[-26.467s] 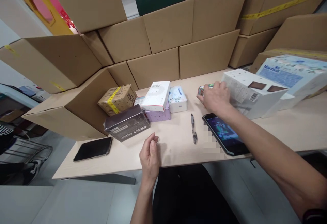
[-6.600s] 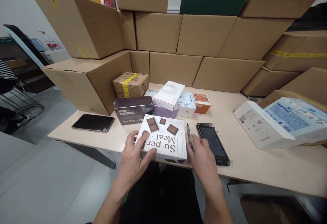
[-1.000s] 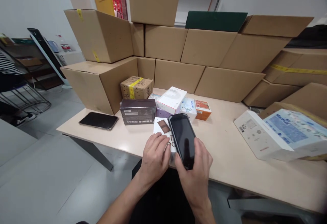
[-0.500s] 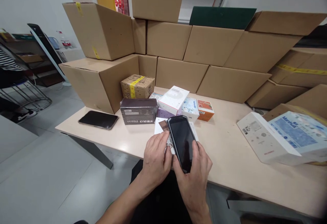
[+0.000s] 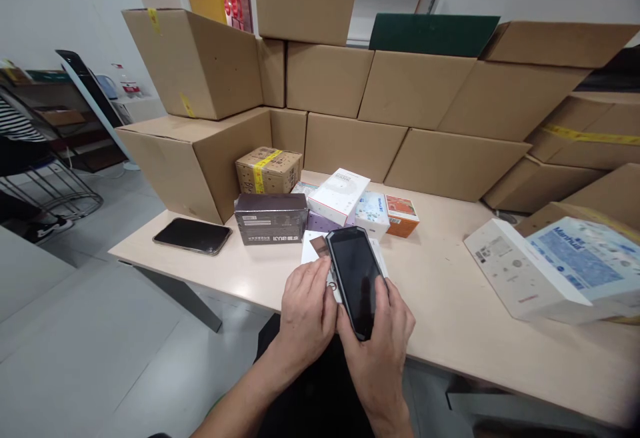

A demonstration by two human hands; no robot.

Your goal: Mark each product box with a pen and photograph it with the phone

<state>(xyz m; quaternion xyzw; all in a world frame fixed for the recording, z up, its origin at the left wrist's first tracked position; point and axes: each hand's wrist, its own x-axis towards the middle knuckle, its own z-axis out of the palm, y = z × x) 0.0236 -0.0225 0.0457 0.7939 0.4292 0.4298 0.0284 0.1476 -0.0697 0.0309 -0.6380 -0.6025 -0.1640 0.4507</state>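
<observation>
A dark-screened smartphone (image 5: 353, 271) with a thick, rugged rim is tilted above the front edge of the table. My right hand (image 5: 377, 338) grips its lower part, thumb at the bottom left and fingers along the right side. My left hand (image 5: 307, 305) is closed against the phone's left edge, its fingers together; its fingertips are partly hidden. Beneath the phone lies a white printed box or sheet (image 5: 311, 246), mostly covered by phone and hands. Just behind sit a white box (image 5: 340, 195) resting on a purple box (image 5: 320, 223).
Left on the table (image 5: 440, 291) lie another phone (image 5: 193, 235) and a dark box (image 5: 273, 218). A taped carton (image 5: 270, 168), a blue-white box (image 5: 373, 215) and an orange box (image 5: 401, 215) stand behind. Large cartons (image 5: 355, 148) wall the back. An open white package (image 5: 525, 271) is at right.
Almost nothing differs. The phone and both hands keep the same places, and the view has shifted very slightly.
</observation>
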